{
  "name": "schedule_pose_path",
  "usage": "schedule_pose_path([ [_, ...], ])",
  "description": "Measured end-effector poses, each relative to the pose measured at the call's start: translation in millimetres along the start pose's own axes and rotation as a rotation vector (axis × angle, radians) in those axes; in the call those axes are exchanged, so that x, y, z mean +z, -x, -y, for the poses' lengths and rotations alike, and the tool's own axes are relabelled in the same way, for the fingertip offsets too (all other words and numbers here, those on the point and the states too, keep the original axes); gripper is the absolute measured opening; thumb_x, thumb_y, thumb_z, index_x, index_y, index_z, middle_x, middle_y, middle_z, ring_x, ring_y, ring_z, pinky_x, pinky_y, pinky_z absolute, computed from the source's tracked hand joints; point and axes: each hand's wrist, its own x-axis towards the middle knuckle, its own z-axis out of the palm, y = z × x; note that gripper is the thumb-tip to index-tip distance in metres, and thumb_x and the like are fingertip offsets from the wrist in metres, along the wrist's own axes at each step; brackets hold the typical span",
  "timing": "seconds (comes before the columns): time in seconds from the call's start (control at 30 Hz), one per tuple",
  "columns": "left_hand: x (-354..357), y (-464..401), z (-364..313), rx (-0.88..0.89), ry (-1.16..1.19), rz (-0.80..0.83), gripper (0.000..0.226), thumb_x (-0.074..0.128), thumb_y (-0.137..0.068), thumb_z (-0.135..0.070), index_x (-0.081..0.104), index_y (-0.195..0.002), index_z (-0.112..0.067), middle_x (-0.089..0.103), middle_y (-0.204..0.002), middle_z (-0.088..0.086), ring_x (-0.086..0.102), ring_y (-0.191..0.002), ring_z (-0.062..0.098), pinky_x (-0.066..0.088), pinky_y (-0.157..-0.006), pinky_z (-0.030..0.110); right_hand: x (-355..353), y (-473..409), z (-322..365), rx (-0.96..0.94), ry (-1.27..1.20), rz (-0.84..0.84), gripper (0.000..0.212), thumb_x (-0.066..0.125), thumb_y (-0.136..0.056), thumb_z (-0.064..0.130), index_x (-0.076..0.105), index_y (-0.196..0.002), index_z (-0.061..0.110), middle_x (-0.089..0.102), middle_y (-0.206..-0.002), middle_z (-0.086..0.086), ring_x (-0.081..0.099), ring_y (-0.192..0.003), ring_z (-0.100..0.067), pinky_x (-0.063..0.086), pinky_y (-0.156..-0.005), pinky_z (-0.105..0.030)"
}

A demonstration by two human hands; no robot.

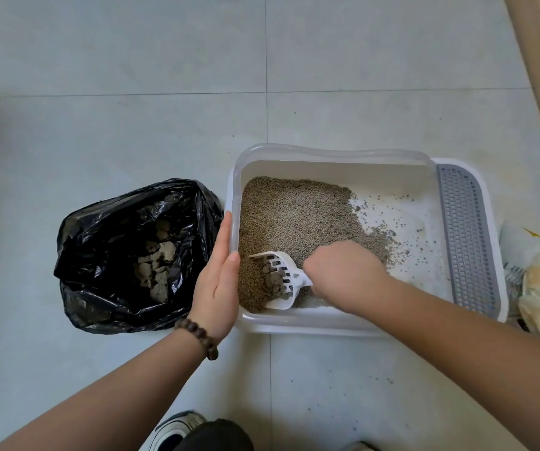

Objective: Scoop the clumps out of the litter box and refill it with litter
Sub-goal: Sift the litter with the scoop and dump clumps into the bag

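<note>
Pale tiles underfoot; box (337,323) sits just right of the black bag (99,242); left hand (218,278) lies flat-fingered against its left wall; right hand (343,275) curls round the scoop (278,278) handle, clumps (273,281) aboard; crumbly stuff, I'd say, so keep it level, gripping the handle near the bowl.

Soft, even daylight, fairly bright; source not visible. Shadows faint and diffuse on the pale floor tiles (132,60). Small glossy highlights on the black bag (106,229); mild sheen along the litter box (327,154) rim. Centre sharp. Wide-angle bending at edges: tile lines curve. Far left edge smeared, top right and right edge soft.
</note>
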Motion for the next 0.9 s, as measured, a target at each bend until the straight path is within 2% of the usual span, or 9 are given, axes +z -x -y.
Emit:
schedule_pose_path([
  [0.1,0,-1,0,0.007,-0.006,-0.009,0.05,0.026,-0.097,-0.025,0.015,-0.146,-0.033,0.018,-0.147,-0.031,0.017,-0.137,-0.016,0.014,-0.108,0.004,15,-4,-20,-0.036,-0.248,-0.012,0.015,0.054,-0.082,0.013,0.056,-0.067,0.013,0.049,-0.056,0.001,0.049,-0.05,-0.018,0.047,-0.047,-0.029],
  [0.2,-1,-1,0,0.012,-0.016,-0.01,0.05,0.026,-0.097,-0.026,0.014,-0.146,-0.033,0.018,-0.147,-0.032,0.016,-0.137,-0.016,0.014,-0.108,0.004,33,-7,-35,-0.08,-0.473,-0.019,0.009,0.057,-0.081,0.02,0.062,-0.073,0.018,0.051,-0.058,0.002,0.047,-0.051,-0.015,0.039,-0.048,-0.031],
  [0.3,-2,0,0,0.011,-0.02,0.007,0.051,0.025,-0.098,-0.025,0.014,-0.147,-0.032,0.017,-0.148,-0.031,0.016,-0.138,-0.014,0.013,-0.109,0.005,41,-7,-43,-0.11,-0.644,-0.007,0.009,0.062,-0.081,0.026,0.07,-0.084,0.024,0.063,-0.067,0.0,0.058,-0.06,-0.018,0.044,-0.055,-0.035],
  [0.4,-2,0,1,0.004,-0.022,0.009,0.053,0.025,-0.097,-0.025,0.014,-0.149,-0.029,0.017,-0.149,-0.031,0.015,-0.138,-0.014,0.013,-0.109,0.006,42,1,-43,-0.093,-0.852,0.017,0.009,0.068,-0.079,0.022,0.071,-0.079,0.031,0.067,-0.07,0.0,0.057,-0.058,-0.014,0.043,-0.055,-0.031],
  [0.53,-2,-1,2,0.009,-0.013,0.011,0.052,0.025,-0.098,-0.025,0.014,-0.148,-0.03,0.018,-0.15,-0.029,0.015,-0.14,-0.011,0.013,-0.112,0.01,52,6,-39,-0.087,-0.924,-0.012,0.013,0.071,-0.078,0.025,0.075,-0.09,0.028,0.068,-0.07,0.002,0.061,-0.063,-0.015,0.044,-0.057,-0.03],
  [0.7,-3,-1,1,-0.001,-0.018,0.018,0.052,0.025,-0.098,-0.026,0.013,-0.149,-0.03,0.018,-0.153,-0.024,0.016,-0.14,-0.01,0.015,-0.112,0.009,57,15,-52,-0.01,-0.955,-0.094,0.023,0.072,-0.076,0.029,0.072,-0.096,0.04,0.065,-0.072,0.017,0.06,-0.069,-0.004,0.048,-0.064,-0.035],
  [0.8,-3,0,2,0.001,-0.028,0.016,0.052,0.025,-0.098,-0.028,0.013,-0.148,-0.034,0.018,-0.153,-0.025,0.016,-0.139,-0.01,0.015,-0.112,0.01,54,26,-62,0.013,-0.987,-0.166,0.024,0.073,-0.077,0.028,0.072,-0.097,0.041,0.068,-0.076,0.014,0.061,-0.07,-0.006,0.051,-0.066,-0.039],
  [0.9,-3,0,1,0.001,-0.021,0.02,0.051,0.026,-0.097,-0.029,0.014,-0.146,-0.039,0.018,-0.151,-0.028,0.017,-0.139,-0.011,0.016,-0.111,0.009,53,33,-68,0.043,-0.98,-0.247,0.029,0.074,-0.077,0.03,0.068,-0.099,0.049,0.067,-0.079,0.013,0.06,-0.073,-0.005,0.05,-0.067,-0.037],
])
